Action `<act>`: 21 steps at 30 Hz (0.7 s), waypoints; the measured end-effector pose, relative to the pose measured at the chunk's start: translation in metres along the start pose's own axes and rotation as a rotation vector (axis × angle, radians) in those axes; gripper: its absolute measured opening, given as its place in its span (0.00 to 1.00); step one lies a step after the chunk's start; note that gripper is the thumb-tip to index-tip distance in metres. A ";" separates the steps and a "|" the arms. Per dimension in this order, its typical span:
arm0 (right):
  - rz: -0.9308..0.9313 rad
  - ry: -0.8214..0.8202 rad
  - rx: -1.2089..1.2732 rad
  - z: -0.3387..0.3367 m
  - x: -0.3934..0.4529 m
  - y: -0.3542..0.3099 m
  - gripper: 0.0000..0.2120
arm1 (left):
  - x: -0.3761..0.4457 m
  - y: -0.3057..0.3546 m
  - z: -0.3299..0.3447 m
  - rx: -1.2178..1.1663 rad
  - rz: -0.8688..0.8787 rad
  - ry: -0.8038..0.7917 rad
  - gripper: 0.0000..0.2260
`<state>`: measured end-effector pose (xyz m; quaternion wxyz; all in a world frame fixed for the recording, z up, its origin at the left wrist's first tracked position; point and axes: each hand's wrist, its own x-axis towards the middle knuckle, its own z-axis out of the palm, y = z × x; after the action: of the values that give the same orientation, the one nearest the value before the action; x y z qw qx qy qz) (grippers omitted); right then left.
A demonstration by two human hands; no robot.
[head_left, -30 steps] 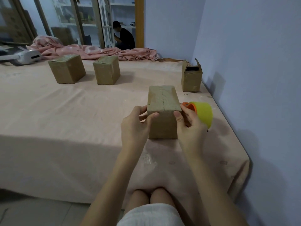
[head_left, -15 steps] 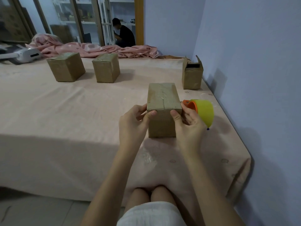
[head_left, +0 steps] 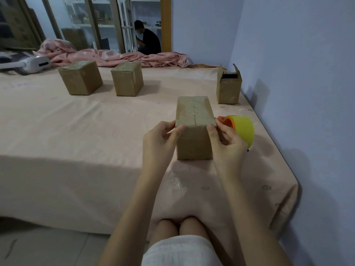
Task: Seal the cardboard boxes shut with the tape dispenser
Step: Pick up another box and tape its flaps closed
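A closed cardboard box (head_left: 194, 112) stands on the pink-covered table (head_left: 76, 131) in front of me, tape along its top seam. My left hand (head_left: 159, 141) holds its upper left corner, fingers on the side and thumb on the front face. My right hand (head_left: 226, 146) grips the yellow and orange tape dispenser (head_left: 243, 128) against the box's right side, its thumb pressing the box's upper front edge. Two closed boxes (head_left: 80, 80) (head_left: 127, 81) stand at the back left. A box with its flaps open (head_left: 228, 89) stands at the back right.
A crumpled pink blanket (head_left: 115, 58) lies along the table's far edge, with a white device (head_left: 36, 64) at its left. The blue wall (head_left: 288, 93) runs close along the table's right side. A person (head_left: 148, 41) sits in the room beyond.
Both hands stay on the near box and my thumbs have shifted only slightly along its upper front edge. The box has not moved.
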<state>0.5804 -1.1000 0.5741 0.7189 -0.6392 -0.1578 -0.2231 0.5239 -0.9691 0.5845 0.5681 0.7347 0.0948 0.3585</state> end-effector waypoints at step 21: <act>0.031 -0.176 -0.071 -0.011 0.026 -0.012 0.16 | -0.025 0.016 0.002 -0.059 -0.185 0.060 0.22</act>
<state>0.5962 -1.1148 0.5962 0.6824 -0.6838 -0.2025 -0.1602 0.5024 -0.9897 0.5884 0.6169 0.6949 0.1685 0.3290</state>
